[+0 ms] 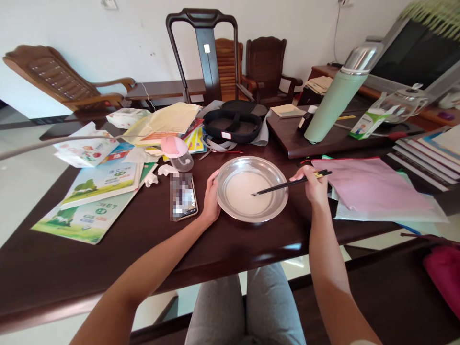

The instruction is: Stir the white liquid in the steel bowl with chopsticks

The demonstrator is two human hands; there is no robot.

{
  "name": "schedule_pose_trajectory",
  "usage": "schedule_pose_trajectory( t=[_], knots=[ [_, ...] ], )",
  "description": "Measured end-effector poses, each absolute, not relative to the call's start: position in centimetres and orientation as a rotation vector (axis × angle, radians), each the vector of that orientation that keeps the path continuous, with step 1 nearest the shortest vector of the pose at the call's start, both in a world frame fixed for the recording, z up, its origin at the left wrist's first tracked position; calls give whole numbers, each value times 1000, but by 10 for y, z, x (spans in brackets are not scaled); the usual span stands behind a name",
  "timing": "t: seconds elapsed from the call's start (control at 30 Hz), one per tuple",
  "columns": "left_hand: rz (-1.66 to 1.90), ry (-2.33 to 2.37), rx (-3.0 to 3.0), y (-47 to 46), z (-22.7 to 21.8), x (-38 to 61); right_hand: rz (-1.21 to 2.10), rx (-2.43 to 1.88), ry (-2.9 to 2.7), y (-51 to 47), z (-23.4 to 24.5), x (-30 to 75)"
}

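Note:
A shallow metal dish [278, 203] with a pale milky liquid sits near the front edge of a dark wooden table [143, 239]. My left hand [211, 199] curls against the dish's left rim and grips it. My right hand [313, 184] is closed on a pair of black chopsticks [287, 183], whose tips dip into the liquid near the middle of the dish. A phone [183, 196] lies flat just left of my left hand.
Picture books [100, 184] and papers cover the table's left side, with a pink-lidded cup [178, 152]. A black case [233, 125] lies behind the dish. To the right are a pink folder [366, 189], a green thermos [336, 98], stacked books [427, 155]. Wooden chairs stand behind.

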State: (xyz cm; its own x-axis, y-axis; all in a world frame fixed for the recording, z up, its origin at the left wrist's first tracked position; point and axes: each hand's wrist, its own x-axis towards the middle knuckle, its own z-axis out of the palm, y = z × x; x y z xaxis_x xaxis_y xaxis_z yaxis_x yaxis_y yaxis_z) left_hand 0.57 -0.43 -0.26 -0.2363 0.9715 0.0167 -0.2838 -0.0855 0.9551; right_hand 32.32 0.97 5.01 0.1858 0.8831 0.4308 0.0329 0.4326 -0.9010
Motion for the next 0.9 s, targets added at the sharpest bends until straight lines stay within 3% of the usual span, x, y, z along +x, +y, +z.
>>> schedule_pose_trajectory(
  t=[0.17, 0.37, 0.57, 0.8, 0.9],
  knots=[
    [1538, 1117, 924, -4, -5, 5, 891, -927, -1460, 6, 50, 317],
    [1538, 1122, 924, -3, -5, 5, 714, -968, -1247, 12, 49, 322],
    [1544, 1112, 923, -4, -5, 4, 901, -951, -1447, 6, 51, 318],
    [1541, 1127, 922, -4, -4, 5, 733, -968, -1245, 10, 50, 323],
    [1539, 1127, 919, -4, -3, 5, 822, -932, -1313, 8, 50, 322]
  ],
)
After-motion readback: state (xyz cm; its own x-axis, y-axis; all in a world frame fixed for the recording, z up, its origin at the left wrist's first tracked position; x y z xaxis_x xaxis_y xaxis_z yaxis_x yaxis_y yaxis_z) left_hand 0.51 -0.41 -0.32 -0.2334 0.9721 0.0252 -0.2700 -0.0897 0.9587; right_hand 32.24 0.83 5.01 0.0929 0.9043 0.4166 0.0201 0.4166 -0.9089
